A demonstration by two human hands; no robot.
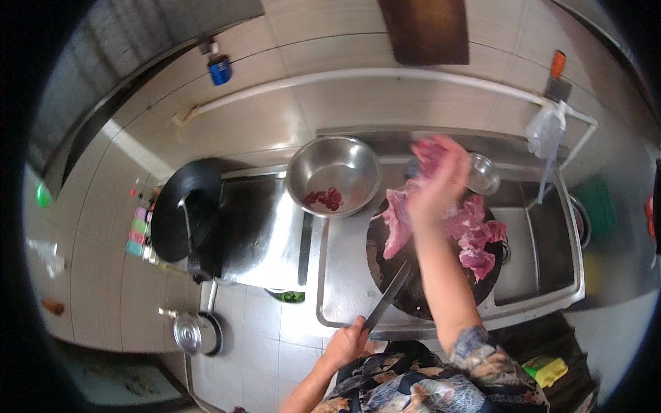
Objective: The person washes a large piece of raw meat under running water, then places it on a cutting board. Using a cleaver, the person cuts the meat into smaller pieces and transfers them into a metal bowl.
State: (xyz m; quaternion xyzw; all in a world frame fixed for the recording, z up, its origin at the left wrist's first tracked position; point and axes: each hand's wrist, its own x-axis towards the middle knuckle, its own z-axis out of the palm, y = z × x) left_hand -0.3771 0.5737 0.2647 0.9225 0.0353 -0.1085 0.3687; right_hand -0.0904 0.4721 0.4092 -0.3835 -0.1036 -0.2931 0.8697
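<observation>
My left hand [345,343] grips the handle of a kitchen knife [388,295]. Its blade points up and right, with the tip over the near part of a dark round chopping board [408,289]. My right hand [448,168], blurred by motion, is raised above the board's far side and holds part of the raw meat [396,222]. Reddish meat shows beside its fingers, which partly hide it. More raw meat pieces [476,242] lie on the right half of the board, right of my forearm.
Left of the board stands a steel bowl [356,180] with small meat pieces [325,199]. A small metal bowl [483,174] sits behind, near the sink basin [539,232]. Further left are a black wok [181,222] and a lidded pot [193,334]. A plastic bag [543,131] hangs at right.
</observation>
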